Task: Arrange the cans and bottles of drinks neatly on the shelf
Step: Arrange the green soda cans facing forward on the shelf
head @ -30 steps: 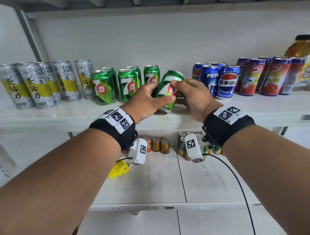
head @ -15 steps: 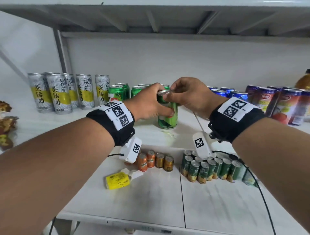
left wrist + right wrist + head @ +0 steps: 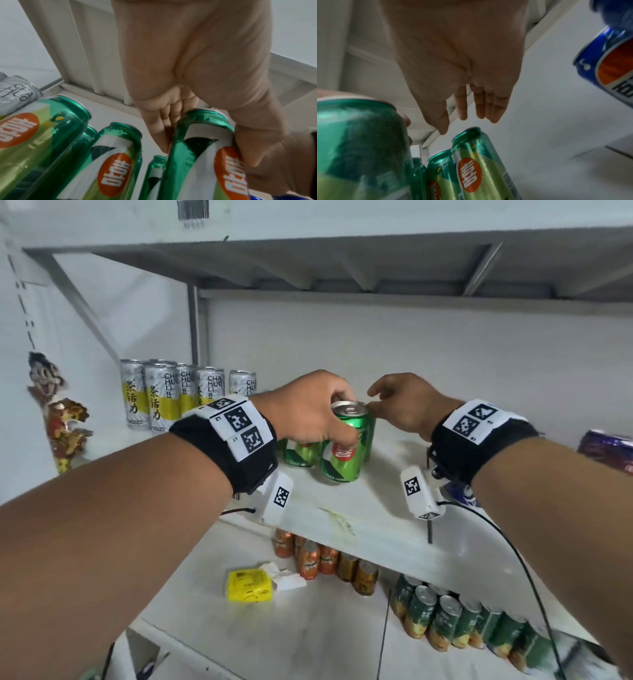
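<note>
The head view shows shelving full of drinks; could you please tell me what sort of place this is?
Probably a shop or stockroom drinks display. White metal shelves hold cans grouped by brand: silver tea cans, green cans, orange cans on the shelf below. A barcode label marks the upper shelf edge.

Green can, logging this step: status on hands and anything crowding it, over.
Left hand grips the green can at its top, can upright on the shelf. Right hand open, beside the can's rim. Other green cans close behind.
</note>
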The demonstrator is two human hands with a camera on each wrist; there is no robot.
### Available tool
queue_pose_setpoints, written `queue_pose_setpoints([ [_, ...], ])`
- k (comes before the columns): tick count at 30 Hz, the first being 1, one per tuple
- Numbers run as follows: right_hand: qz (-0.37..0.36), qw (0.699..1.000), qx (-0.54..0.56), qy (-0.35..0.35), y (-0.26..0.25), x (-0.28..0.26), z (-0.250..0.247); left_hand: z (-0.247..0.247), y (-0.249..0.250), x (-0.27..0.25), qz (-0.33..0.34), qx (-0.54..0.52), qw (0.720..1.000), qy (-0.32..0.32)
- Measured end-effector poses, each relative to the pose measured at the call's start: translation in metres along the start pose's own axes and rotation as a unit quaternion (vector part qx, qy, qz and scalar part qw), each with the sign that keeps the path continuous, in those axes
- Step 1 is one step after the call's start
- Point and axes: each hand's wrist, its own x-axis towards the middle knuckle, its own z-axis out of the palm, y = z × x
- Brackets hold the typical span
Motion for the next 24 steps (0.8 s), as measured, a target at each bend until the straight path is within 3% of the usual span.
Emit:
queue_pose_setpoints([
  [5, -0.023, 0.996, -0.041, -0.076, 0.005, 0.020, 0.015, -0.004, 0.002, 0.009, -0.021, -0.005, 1.000, 0.001],
  [8, -0.040, 0.995, -0.067, -0.064, 0.006, 0.022, 0.015, -0.001, 0.004, 0.017, -0.030, 0.009, 1.000, -0.004],
  [14, -0.002, 0.994, -0.075, -0.074, 0.022, 0.007, -0.015, 0.001, 0.009, 0.044, -0.036, 0.080, 0.995, -0.045],
  [24, 0.062, 0.995, -0.007, -0.082, 0.031, -0.016, -0.030, 0.018, 0.002, 0.095, -0.050, 0.138, 0.984, -0.101],
])
